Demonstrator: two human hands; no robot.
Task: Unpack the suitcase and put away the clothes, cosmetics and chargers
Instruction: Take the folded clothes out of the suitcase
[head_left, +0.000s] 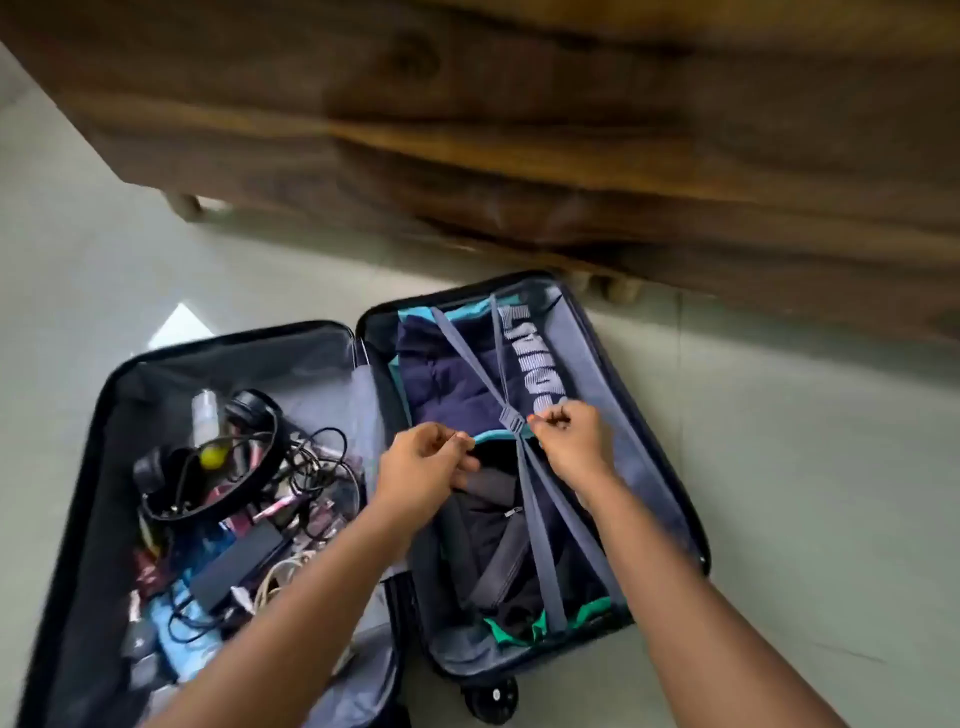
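Observation:
A dark suitcase (644, 395) lies open flat on the floor. Its right half holds folded dark clothes (447, 374) under crossed grey straps (535, 514) that meet at a buckle (511, 422). My right hand (569, 441) pinches the strap just right of the buckle. My left hand (423, 467) has its fingers curled at the strap's left side, over the clothes. The left half holds black headphones (208, 467), a clear bottle (204, 421), tangled black cables (317, 462), a black charger brick (236, 564) and small cosmetics.
A dark wooden piece of furniture (519, 130) on short legs stands close behind the suitcase. Pale floor tiles (810, 467) surround the case to the right and the far left. A suitcase wheel (493, 696) sticks out at the near edge.

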